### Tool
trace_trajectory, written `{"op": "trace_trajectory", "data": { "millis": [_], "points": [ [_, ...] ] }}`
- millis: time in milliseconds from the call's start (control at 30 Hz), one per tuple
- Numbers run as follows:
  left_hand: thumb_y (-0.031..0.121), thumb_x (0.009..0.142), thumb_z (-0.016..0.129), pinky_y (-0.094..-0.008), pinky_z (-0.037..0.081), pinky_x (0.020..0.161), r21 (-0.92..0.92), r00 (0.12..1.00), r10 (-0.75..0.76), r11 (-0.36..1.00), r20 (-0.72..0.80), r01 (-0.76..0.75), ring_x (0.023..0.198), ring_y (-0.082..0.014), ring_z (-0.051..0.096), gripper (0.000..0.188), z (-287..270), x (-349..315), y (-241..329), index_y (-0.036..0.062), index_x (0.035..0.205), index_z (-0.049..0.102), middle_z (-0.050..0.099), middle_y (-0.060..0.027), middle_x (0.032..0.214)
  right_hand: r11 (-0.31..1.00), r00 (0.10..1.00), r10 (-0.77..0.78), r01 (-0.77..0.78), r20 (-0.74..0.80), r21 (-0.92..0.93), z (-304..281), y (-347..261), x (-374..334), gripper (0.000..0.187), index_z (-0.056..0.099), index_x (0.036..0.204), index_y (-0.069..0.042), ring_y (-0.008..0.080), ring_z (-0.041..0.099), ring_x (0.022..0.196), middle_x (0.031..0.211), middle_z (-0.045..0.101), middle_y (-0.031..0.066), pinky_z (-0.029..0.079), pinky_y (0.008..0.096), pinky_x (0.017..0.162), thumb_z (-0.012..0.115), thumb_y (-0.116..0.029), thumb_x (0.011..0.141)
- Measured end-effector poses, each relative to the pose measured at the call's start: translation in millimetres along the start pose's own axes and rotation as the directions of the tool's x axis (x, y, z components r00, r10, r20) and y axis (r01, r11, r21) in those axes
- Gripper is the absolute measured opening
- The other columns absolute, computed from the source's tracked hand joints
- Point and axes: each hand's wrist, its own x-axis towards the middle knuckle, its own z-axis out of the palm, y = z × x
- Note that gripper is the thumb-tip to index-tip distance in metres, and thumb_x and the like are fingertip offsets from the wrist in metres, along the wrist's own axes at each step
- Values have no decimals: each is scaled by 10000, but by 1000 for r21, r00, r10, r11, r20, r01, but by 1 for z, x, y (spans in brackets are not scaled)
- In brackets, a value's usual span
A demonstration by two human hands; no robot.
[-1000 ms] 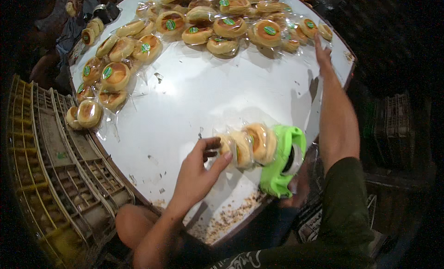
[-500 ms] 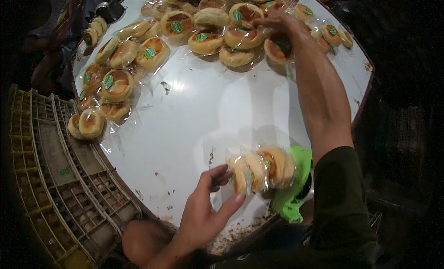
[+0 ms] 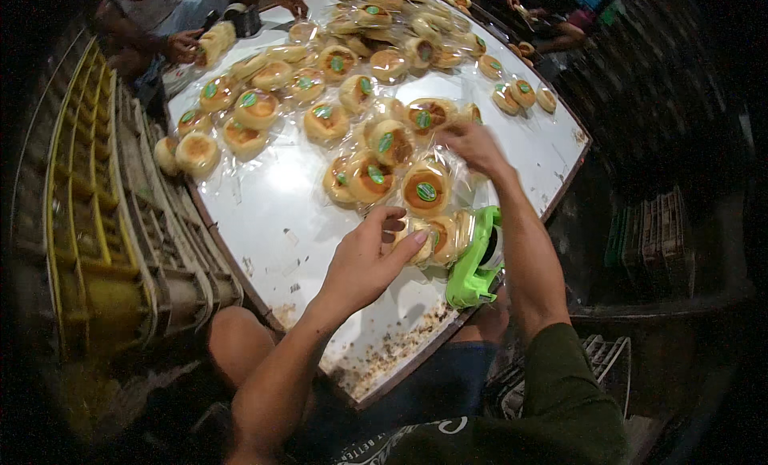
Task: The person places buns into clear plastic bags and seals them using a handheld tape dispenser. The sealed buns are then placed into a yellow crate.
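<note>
My left hand is cupped at the left end of a short row of plastic-wrapped buns. Its thumb stretches over the nearest bun, apart from the curled fingers. Just beyond that row lies a loose cluster of wrapped round buns with browned tops and green stickers. My right hand is at the cluster's right side, fingertips against the wrappers. Motion blurs those fingers, so their grip is unclear. Beside the row's right end stands a bright green tape dispenser at the table's near edge.
More wrapped buns are heaped across the far side of the white table. Stacked yellow and grey crates stand along the left. Another person's hand is near buns at the far left; other people sit at the far right.
The view has tilted up, showing more of the far table. A cluster of buns now lies close to the row, and my right hand has come nearer with it. My left hand stays by the row.
</note>
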Motion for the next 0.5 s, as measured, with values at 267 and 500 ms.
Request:
{"op": "trace_trajectory", "data": {
  "millis": [267, 500],
  "points": [
    [466, 916, 627, -396, 518, 866, 128, 999, 17, 991, 40, -22, 1001, -286, 657, 634, -6, -9, -8, -41, 1273, 494, 626, -225, 1158, 811, 784, 543, -583, -301, -56, 1, 138, -41, 989, 372, 1405, -81, 385, 578, 1174, 1223, 603, 254, 486, 453, 943, 804, -528, 635],
    [508, 908, 614, -416, 529, 846, -548, 974, -205, 805, 99, 225, 1004, -278, 655, 688, -5, -12, -32, -15, 1325, 456, 620, -177, 1187, 937, 761, -318, 343, -565, -66, 10, -46, -140, 490, 493, 1337, -66, 325, 516, 1259, 1313, 550, 211, 411, 401, 1039, 623, -115, 868]
  ]
}}
